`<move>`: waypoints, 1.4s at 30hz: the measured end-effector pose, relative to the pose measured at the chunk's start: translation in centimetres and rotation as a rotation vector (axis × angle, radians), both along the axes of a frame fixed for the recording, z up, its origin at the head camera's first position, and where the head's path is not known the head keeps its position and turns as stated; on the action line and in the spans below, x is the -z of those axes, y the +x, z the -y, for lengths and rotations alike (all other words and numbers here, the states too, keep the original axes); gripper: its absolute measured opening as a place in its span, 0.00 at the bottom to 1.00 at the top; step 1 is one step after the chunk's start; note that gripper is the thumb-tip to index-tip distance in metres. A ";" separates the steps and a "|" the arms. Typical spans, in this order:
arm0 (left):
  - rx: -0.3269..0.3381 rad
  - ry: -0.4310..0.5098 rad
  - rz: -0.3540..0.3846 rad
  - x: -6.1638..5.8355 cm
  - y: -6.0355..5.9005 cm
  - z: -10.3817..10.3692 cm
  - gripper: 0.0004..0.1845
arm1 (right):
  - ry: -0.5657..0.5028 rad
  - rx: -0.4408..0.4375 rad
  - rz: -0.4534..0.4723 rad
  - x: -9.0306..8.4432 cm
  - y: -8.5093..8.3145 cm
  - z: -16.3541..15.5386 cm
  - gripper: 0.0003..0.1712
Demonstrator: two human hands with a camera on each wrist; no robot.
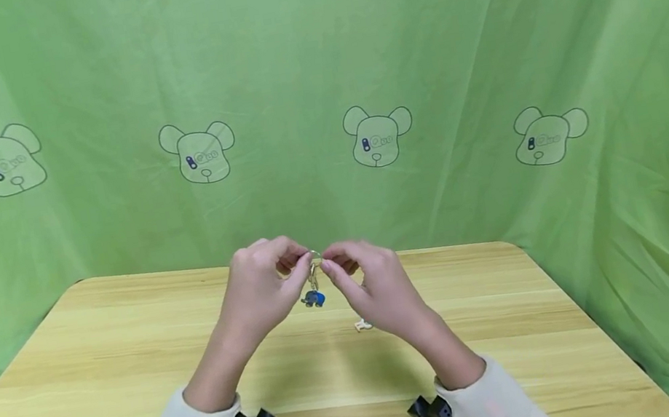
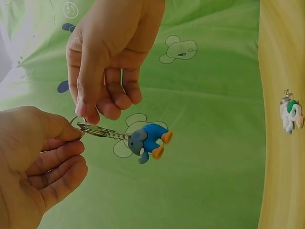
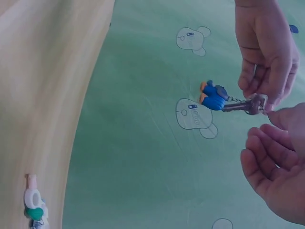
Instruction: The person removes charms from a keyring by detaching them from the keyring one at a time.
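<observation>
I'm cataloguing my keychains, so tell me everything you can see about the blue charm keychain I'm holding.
The blue charm keychain is a small rounded figure, blue-bodied with a grey head and orange feet, looking like soft rubber or plastic. A short metal chain joins it to a silver split ring. Both hands pinch that ring above the wooden table: the left hand and the right hand meet fingertip to fingertip. The charm hangs free beneath them, touching nothing else.

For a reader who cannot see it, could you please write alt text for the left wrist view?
Two hands pinch a metal key ring between them, the left hand from below left and the right hand from above, with a blue elephant charm dangling from it on a short chain. Behind is a green cloth printed with bear faces; a white and green charm lies on the wooden table.
</observation>
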State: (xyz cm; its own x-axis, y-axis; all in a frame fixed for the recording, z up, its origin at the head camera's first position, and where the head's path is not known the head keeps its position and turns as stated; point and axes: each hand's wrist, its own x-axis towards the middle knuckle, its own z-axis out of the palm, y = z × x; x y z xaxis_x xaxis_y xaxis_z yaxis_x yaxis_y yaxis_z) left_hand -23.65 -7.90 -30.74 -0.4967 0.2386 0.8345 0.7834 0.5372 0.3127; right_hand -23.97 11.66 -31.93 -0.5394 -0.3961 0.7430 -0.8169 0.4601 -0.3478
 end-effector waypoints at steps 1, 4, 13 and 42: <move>0.000 -0.002 0.003 0.0 0.0 0.0 0.03 | -0.010 0.001 -0.004 0.1 0.0 0.1 0.05; 0.003 -0.016 0.022 0.1 0.0 -0.2 0.03 | -0.028 0.003 -0.001 0.4 -0.3 0.2 0.04; 0.018 -0.095 0.112 0.0 -0.2 0.0 0.02 | -0.047 0.009 0.151 0.5 -0.6 -0.2 0.08; 0.116 -0.307 -0.339 1.5 -2.1 0.4 0.07 | -0.237 -0.060 0.781 -0.4 -1.5 -1.9 0.12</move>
